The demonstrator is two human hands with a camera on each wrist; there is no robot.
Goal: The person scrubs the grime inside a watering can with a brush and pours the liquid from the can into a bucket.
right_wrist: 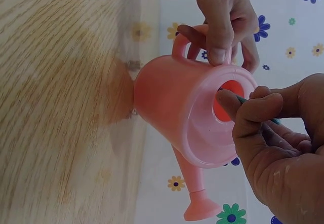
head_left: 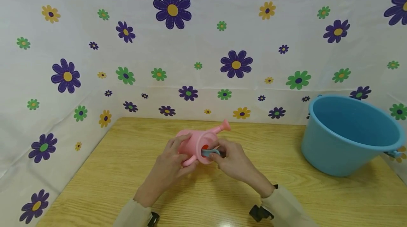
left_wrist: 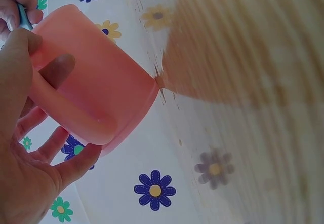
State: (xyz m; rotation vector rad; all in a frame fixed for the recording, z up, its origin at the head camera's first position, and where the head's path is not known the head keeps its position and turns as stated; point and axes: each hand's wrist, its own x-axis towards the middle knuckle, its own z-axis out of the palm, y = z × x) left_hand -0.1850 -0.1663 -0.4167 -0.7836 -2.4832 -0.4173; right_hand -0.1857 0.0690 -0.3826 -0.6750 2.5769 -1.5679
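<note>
A pink toy watering can (head_left: pixel 190 144) is tipped on the table, its round opening facing me and its spout pointing off to the right. In the left wrist view, the bottom edge of the can (left_wrist: pixel 101 72) meets the tabletop. My left hand (head_left: pixel 170 160) grips it at the handle (left_wrist: pixel 71 110), fingers spread over the body. At the opening, my right hand (head_left: pixel 233 160) pinches a small blue piece with a curved end (head_left: pixel 210 152). Part of that piece is hidden inside the can and behind my fingers, so I cannot tell its kind. Red-orange shows within the opening (right_wrist: pixel 234 100).
A large blue bucket (head_left: pixel 337 156) stands to the right, with its handle fitting at the near rim. Behind the wooden table (head_left: pixel 133 138) and along its left side hangs a white flowered cloth (head_left: pixel 203 40).
</note>
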